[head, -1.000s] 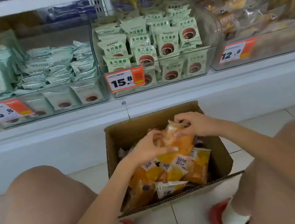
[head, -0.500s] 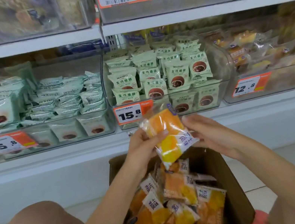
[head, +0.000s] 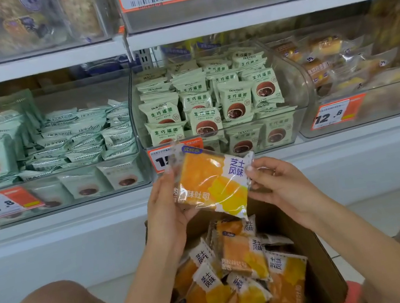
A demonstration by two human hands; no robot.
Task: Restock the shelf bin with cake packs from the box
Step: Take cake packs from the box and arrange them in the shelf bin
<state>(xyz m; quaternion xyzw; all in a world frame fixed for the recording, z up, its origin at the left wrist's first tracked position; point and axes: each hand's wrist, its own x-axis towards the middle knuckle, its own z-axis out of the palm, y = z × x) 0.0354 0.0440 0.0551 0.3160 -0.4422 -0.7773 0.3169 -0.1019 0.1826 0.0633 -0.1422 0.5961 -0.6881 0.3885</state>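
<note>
Two hands, the left hand (head: 166,208) and right hand (head: 277,185), grip one orange cake pack (head: 212,181) by its side edges above the cardboard box (head: 317,264); it should go flat into the matching bin, which cannot be told here.

Green packs (head: 211,101) fill the centre bin (head: 301,96) to its rim.

A pack (head: 212,183) sits between the left hand (head: 166,210) and right hand (head: 279,185), above the box (head: 319,272) of packs on the floor. Behind it, three bins stand side by side on the shelf (head: 352,143): left bin (head: 66,185), middle bin (head: 298,96), right bin (head: 385,102).
</note>
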